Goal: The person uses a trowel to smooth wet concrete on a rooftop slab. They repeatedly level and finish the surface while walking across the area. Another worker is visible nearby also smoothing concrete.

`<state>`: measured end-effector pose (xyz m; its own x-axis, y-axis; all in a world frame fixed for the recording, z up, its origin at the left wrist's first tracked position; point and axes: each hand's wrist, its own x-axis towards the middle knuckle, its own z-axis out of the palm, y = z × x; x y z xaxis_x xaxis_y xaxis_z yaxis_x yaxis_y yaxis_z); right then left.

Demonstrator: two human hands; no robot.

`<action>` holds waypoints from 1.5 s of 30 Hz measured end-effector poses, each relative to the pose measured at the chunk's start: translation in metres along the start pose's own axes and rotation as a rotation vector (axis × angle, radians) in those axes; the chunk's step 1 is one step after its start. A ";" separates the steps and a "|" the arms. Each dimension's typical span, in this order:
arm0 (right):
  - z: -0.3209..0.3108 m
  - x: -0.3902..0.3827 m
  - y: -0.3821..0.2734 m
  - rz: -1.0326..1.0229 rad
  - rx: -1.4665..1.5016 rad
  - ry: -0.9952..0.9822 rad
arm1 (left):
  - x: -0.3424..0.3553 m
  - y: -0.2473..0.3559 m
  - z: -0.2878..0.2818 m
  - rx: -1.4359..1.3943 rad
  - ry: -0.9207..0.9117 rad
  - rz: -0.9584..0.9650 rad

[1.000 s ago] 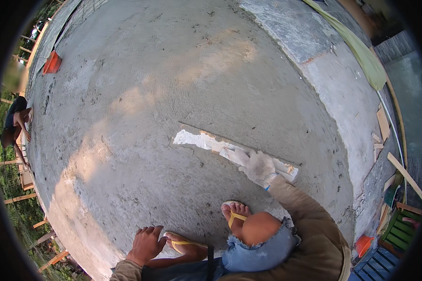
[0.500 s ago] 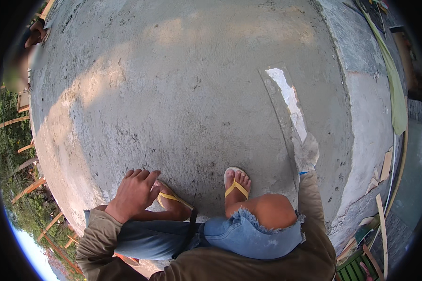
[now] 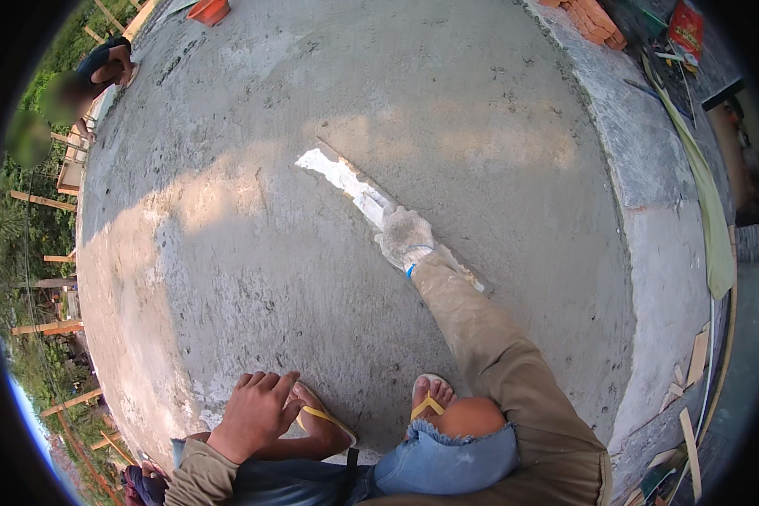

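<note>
My right hand (image 3: 406,234), in a pale, cement-stained glove, grips a long, flat hand float (image 3: 346,179) with a white, patchy upper side. The float lies slantwise on wet grey concrete (image 3: 312,287), one end pointing far left and the other emerging beneath my wrist. My bare left hand (image 3: 253,413) holds nothing; its fingers are loosely bent, the thumb apart, above my left leg. Below it, my left foot wears a yellow-strapped flip-flop (image 3: 325,413). The other flip-flop (image 3: 427,405) is on my right foot, close to a bent knee in torn jeans.
A co-worker (image 3: 105,72) crouches at the far left edge, near wooden formwork (image 3: 72,173). Beyond the slab stands an orange tub (image 3: 209,11). Along the right lie bricks (image 3: 594,21), a pale green cloth (image 3: 707,202) and wood scraps (image 3: 690,455).
My right hand has swept the float leftward and away from me, turning it from steep to diagonal. My left hand keeps its loose pose. The view has tilted up, showing more of the co-worker.
</note>
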<state>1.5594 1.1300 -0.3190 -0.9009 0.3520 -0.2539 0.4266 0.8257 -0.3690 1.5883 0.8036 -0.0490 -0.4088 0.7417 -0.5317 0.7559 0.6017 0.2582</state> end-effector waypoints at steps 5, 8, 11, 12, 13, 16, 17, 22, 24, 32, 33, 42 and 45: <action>0.029 -0.088 -0.033 -0.261 -0.065 -0.175 | 0.009 0.006 0.010 0.014 -0.018 0.067; 0.036 -0.156 -0.033 -0.355 -0.029 -0.231 | 0.010 0.004 0.011 0.019 -0.006 0.106; 0.032 -0.204 0.002 -0.280 0.017 -0.235 | 0.012 0.002 0.009 0.053 -0.027 0.107; 0.029 -0.212 0.019 -0.211 -0.017 -0.235 | 0.014 0.001 0.008 0.050 -0.003 0.102; 0.021 -0.226 0.036 -0.123 -0.043 -0.256 | 0.017 0.000 0.010 0.039 -0.005 0.109; -0.005 -0.271 0.097 0.116 -0.045 -0.118 | 0.017 0.000 0.016 0.004 -0.091 0.121; -0.014 -0.287 0.120 0.202 -0.064 -0.039 | 0.020 -0.001 0.018 -0.008 -0.081 0.143; -0.005 -0.385 0.199 0.648 -0.063 0.167 | 0.016 -0.022 0.006 0.016 -0.096 0.076; 0.006 -0.427 0.217 0.775 -0.079 0.233 | 0.007 -0.033 -0.001 0.017 -0.039 0.033; 0.025 -0.426 0.229 0.754 -0.014 0.275 | -0.045 -0.031 -0.023 -0.199 0.074 -0.033; 0.020 -0.391 0.214 0.694 0.043 0.282 | -0.050 -0.035 -0.021 -0.231 0.042 -0.060; -0.029 -0.052 0.095 0.234 -0.029 0.184 | -0.065 -0.014 -0.036 -0.193 0.320 0.097; -0.014 0.048 0.031 0.048 -0.072 0.150 | -0.079 -0.007 -0.027 -0.233 0.223 0.065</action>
<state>1.5286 1.1784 -0.3304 -0.8839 0.4488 -0.1313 0.4671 0.8343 -0.2930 1.6016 0.7487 0.0135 -0.4846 0.8122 -0.3248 0.6577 0.5831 0.4769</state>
